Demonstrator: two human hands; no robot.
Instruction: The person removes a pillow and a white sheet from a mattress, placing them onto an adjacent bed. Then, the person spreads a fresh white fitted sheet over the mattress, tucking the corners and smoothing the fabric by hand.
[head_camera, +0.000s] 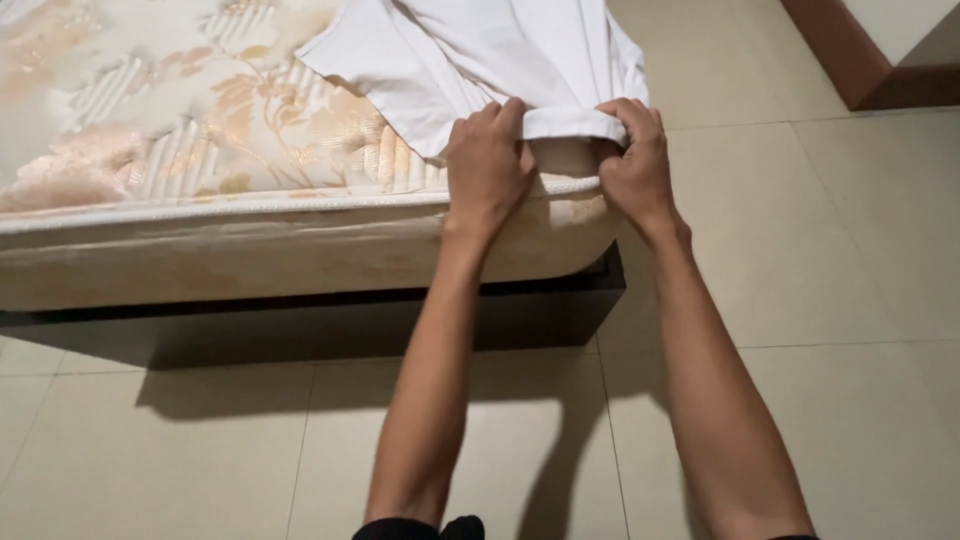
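A white sheet (480, 50) lies over the near right corner of a floral cream mattress (200, 110). My left hand (487, 165) grips the sheet's hem at the mattress corner, fingers curled over the edge. Just to its right, my right hand (635, 160) pinches the same hem, bunching the fabric against the rounded corner. Both arms reach forward from the bottom of the view.
The mattress sits on a dark bed base (300, 325) that casts a shadow on the beige tiled floor (850, 300). A reddish-brown wooden skirting (850, 60) runs along the wall at the top right.
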